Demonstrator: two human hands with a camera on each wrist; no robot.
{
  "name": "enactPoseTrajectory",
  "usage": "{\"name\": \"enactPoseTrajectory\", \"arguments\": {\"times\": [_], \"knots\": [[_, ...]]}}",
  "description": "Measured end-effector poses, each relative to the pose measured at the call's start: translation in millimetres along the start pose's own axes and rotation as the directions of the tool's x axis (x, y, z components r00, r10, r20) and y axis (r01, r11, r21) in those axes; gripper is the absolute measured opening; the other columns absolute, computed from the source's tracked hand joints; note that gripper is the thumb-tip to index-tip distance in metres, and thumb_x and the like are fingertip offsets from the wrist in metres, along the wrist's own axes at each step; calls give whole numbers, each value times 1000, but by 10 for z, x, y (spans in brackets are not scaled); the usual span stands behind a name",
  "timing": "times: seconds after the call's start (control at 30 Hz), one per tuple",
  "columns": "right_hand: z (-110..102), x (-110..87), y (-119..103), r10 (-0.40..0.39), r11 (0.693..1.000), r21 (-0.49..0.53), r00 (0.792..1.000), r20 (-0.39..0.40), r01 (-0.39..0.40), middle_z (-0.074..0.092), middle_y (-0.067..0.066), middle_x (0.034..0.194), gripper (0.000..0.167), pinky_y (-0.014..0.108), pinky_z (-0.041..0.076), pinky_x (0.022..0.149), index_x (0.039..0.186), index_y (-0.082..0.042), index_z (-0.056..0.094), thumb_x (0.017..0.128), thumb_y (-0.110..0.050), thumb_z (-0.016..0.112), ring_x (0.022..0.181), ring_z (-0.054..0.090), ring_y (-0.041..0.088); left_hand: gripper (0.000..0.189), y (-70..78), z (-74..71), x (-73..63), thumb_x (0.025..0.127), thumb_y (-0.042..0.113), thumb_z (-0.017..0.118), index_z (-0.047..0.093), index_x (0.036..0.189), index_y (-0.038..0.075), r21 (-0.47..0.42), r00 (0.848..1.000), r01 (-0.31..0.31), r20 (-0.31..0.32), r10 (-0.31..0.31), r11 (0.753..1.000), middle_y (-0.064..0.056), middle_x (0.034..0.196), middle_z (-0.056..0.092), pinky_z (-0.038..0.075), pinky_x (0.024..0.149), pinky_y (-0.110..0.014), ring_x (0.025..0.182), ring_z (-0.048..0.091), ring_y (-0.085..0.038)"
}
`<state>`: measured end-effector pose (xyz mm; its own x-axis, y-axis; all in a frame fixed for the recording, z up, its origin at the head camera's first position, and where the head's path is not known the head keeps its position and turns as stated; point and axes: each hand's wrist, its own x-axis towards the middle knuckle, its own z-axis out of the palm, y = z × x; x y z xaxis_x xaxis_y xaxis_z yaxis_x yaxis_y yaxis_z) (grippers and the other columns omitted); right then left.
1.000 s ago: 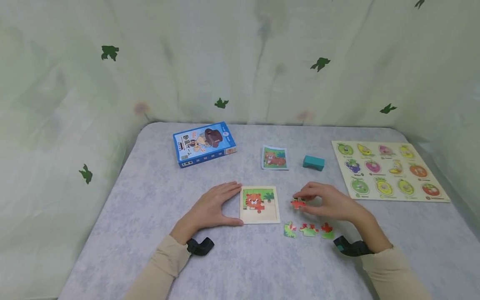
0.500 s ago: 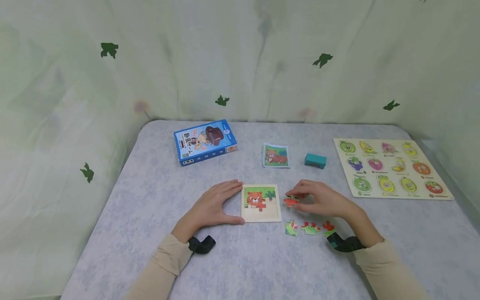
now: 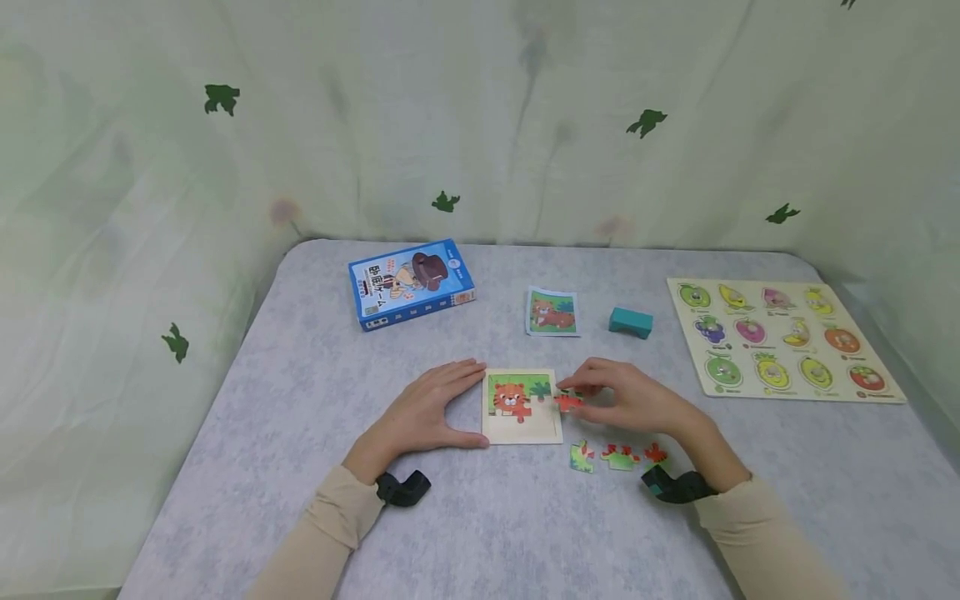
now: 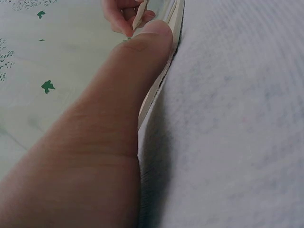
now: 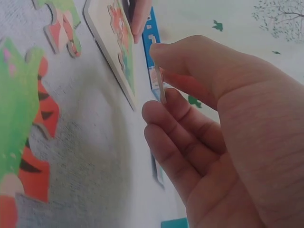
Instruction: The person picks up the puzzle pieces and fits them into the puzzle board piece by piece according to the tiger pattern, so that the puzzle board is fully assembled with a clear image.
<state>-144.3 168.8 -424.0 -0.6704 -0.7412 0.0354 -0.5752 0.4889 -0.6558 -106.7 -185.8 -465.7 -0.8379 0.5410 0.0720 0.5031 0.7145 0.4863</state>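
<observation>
Tbl (image 3: 480,525), 3 loose pcs (image 3: 619,458), 1 held pc (image 3: 568,402)

The right hand (image 5: 204,128) pinches a thin puzzle piece (image 5: 159,78), seen edge-on, near the framed puzzle (image 5: 100,26)

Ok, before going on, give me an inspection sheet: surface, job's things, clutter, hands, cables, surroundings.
Surface: pale blue-grey, mottled tabletop.
Job's things: square, pale-framed tiger puzzle, partly filled, bare along the bottom and lower right; three loose green-and-red jigsaw pieces lie apart from it.
Clutter: blue rectangular game box, rectangular picture card, small teal block, cream rectangular fruit board.
Hands: left hand touches the puzzle's two left corners; right hand pinches a red-orange jigsaw piece close to the puzzle's right edge.
Cables: nothing seen.
Surroundings: pale green cloth with dark green shapes, behind the tabletop.
</observation>
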Motion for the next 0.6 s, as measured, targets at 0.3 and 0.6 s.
{"name": "enactPoseTrajectory", "arguments": {"times": [0.3, 0.6], "knots": [[83, 73, -34, -29, 1000, 11, 1000, -3, 29, 68, -9, 111, 35, 30, 59, 82, 127, -17, 74, 93, -20, 79, 93, 63, 8, 107, -2, 2, 11, 77, 72, 77, 39, 160, 17, -5, 1000, -11, 12, 11, 1000, 1, 166, 36, 28, 126, -47, 156, 29, -19], [170, 151, -107, -47, 999, -3, 999, -16, 47, 68, -10, 112, 29, 30, 58, 81, 122, -22, 76, 93, -22, 79, 96, 63, 11, 107, -4, -2, 9, 78, 74, 75, 38, 161, 16, 12, 1000, -4, 30, 4, 1000, 1, 167, 35, 27, 127, -46, 156, 28, -19]]}}
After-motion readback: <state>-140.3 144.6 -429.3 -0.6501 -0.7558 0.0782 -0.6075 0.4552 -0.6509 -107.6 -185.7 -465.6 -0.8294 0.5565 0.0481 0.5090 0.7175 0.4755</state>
